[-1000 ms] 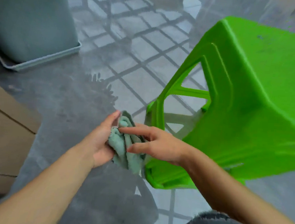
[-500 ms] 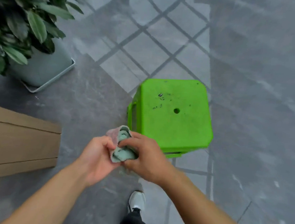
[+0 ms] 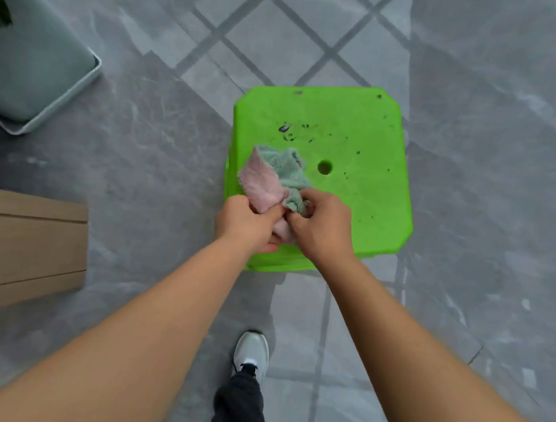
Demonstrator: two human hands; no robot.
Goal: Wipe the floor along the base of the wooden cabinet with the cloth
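A small cloth (image 3: 274,179), pink on one side and pale green on the other, is bunched in the air above a green stool. My left hand (image 3: 247,223) pinches its pink part from the left. My right hand (image 3: 323,226) grips the green part from the right. Both hands touch each other over the stool's near left corner. The wooden cabinet (image 3: 24,247) shows as a light brown corner at the left edge, well to the left of my hands, with grey floor (image 3: 153,174) along its base.
The green plastic stool (image 3: 355,183) stands straight ahead, its top speckled with dark marks. A grey planter on a tray (image 3: 31,68) sits at the upper left. My foot in a white shoe (image 3: 252,352) is on the floor below the stool.
The view rose from low beside the stool to looking straight down on it. The cloth went from gathered in both hands to partly spread, its pink side showing.
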